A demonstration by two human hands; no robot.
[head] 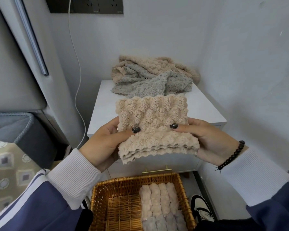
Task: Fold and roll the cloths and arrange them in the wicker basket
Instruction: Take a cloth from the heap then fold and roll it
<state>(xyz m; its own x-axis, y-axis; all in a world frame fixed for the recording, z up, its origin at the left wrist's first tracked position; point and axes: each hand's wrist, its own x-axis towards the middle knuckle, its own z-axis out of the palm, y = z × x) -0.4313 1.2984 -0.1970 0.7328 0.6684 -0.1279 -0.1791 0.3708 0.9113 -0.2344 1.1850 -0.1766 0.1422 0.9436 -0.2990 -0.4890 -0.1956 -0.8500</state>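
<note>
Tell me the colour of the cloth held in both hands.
Beige, with a ridged fluffy texture: the cloth, seen in the head view.

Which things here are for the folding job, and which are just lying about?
For the job: beige cloth in left hand and right hand; cloth pile; basket; rolls.

Lying about: cable; shoe; sockets.

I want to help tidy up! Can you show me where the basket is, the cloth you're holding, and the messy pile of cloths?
wicker basket (97, 194): head view, on its left rim.
beige cloth (153, 124): head view, on its fluffy middle, between the thumbs.
pile of cloths (150, 77): head view, on the grey cloth in the heap.
</note>
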